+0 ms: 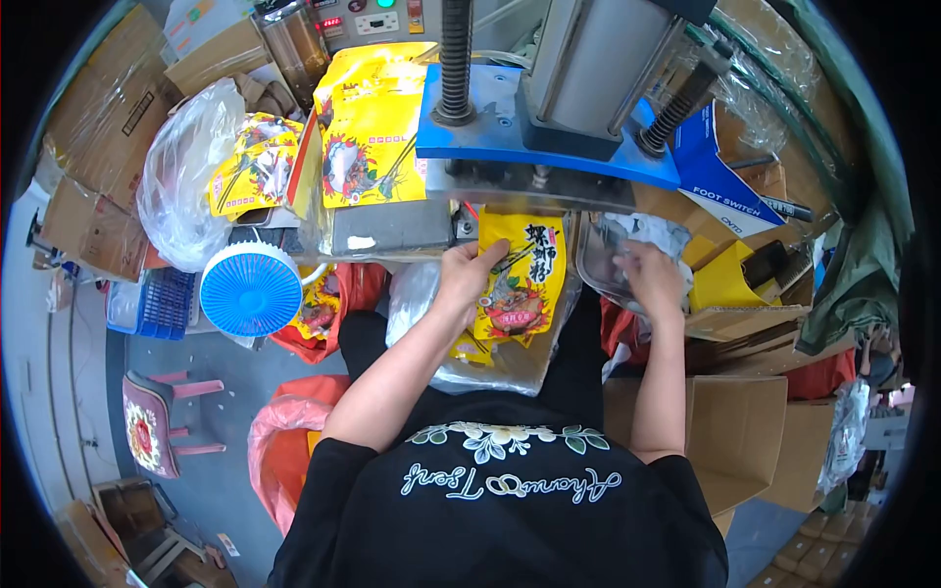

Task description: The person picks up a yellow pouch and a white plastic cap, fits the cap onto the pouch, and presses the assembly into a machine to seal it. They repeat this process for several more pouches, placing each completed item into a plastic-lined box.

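Note:
My left hand [467,278] pinches the left edge of a yellow printed food bag [523,279], its thumb on the front. The bag lies over my lap with its upper end just beneath the blue-framed press [549,142]. More yellow shows under it, on a sheet of clear plastic [480,377]. My right hand [651,277] is over a clear plastic tray [594,265] with grey, crinkled contents. Its fingers are bent toward the tray but blurred, so whether they grip anything cannot be made out.
Stacked yellow bags [368,127] stand left of the press. A blue fan [251,289] is at the left, near a blue basket [162,306]. At the right are a foot switch box [720,181] and an open carton [735,431]. A stool [155,426] stands on the floor.

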`<control>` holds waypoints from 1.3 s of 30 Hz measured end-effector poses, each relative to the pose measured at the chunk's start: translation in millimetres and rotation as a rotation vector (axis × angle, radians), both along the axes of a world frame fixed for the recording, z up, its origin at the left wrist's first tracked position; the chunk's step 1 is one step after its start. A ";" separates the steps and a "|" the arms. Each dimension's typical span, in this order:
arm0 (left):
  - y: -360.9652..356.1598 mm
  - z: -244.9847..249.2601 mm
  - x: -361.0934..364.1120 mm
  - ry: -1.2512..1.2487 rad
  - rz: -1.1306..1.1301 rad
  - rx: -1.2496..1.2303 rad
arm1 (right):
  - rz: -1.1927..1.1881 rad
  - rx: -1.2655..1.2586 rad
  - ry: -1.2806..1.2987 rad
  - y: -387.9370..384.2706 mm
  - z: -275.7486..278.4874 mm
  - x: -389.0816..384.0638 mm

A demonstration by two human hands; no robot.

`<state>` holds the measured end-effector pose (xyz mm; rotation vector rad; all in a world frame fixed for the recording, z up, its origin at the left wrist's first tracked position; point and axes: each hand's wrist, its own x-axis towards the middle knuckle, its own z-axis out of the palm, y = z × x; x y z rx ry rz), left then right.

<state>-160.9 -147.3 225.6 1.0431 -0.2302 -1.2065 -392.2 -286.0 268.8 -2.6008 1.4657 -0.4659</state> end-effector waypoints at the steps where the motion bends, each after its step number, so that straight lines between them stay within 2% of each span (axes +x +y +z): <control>1: 0.2 0.6 -0.2 0.013 0.002 -0.010 | 0.030 -0.011 0.026 0.0 -9.2 0.0; 4: 1.5 0.1 43.1 -0.857 -0.037 -0.011 | 0.080 0.008 -0.052 0.1 -17.0 6.3; 5: 0.2 3.4 69.9 -0.958 0.002 -0.029 | 0.089 0.034 -0.078 1.1 -17.6 8.4; 6: 4.2 27.6 86.2 -1.108 0.028 0.267 | 0.089 0.028 -0.123 2.2 -18.8 9.0; 7: 0.4 10.1 111.8 -1.695 0.400 0.019 | 0.093 0.023 -0.169 2.3 -19.7 8.0; 9: 27.6 -13.2 124.7 -1.909 0.221 0.393 | 0.113 -0.014 -0.218 2.1 -20.5 6.8; 11: 54.2 -21.2 112.2 -1.969 0.149 0.321 | 0.123 -0.068 -0.227 7.6 -24.2 2.6; 12: 67.0 -12.9 100.4 -1.963 0.119 0.310 | 0.064 0.039 -0.187 9.7 -21.3 1.1; 15: 86.4 -23.5 111.1 -1.894 0.290 0.259 | 0.014 0.174 -0.541 6.9 -28.7 -2.5; 16: 85.1 -7.8 105.0 -1.724 0.368 0.224 | 0.008 0.322 -0.658 3.7 -27.4 -4.7; 17: 85.8 5.3 100.5 -1.756 0.402 0.198 | 0.024 0.353 -0.691 4.3 -24.4 -6.8; 19: 88.8 29.7 79.2 -1.314 0.212 0.048 | 0.074 0.417 -0.771 10.0 -4.7 3.2; 21: 88.8 27.7 48.1 -1.132 0.232 -0.085 | 0.159 0.325 -0.708 14.0 -6.2 8.8; 22: 89.4 35.2 34.3 -1.045 0.128 -0.003 | 0.241 0.256 -0.626 25.6 5.6 19.8; 23: 86.6 20.8 29.7 -1.174 0.018 0.055 | 0.334 0.185 -0.551 37.9 22.2 29.4; 24: 78.4 -13.4 19.7 -1.312 0.154 0.021 | 0.379 0.237 -0.529 48.1 28.6 39.0; 25: 74.1 -32.2 13.8 -1.276 0.104 -0.023 | 0.423 0.286 -0.500 56.3 31.6 47.2; 27: 78.4 -33.6 -3.0 -1.165 0.035 0.051 | 0.602 0.325 -0.335 59.6 30.4 55.3; 30: 89.8 -29.9 -8.2 -1.099 -0.099 -0.004 | 0.576 0.622 -0.340 63.6 23.4 62.2; 32: 91.6 -42.1 -8.0 -1.042 -0.144 -0.060 | 0.591 0.665 -0.406 61.5 15.5 64.3; 34: 87.7 -57.4 -6.7 -1.095 -0.121 -0.103 | 0.608 0.645 -0.358 62.8 17.4 62.3; 35: 86.1 -60.5 -5.4 -1.149 -0.093 -0.090 | 0.667 0.501 -0.325 64.2 22.5 60.5; 37: 86.3 -42.3 -0.9 -1.272 -0.100 -0.079 | 0.623 0.376 -0.154 62.7 30.2 52.1; 39: 83.5 -37.0 -2.2 -1.139 -0.197 -0.094 | 0.713 0.491 -0.238 54.0 23.0 49.7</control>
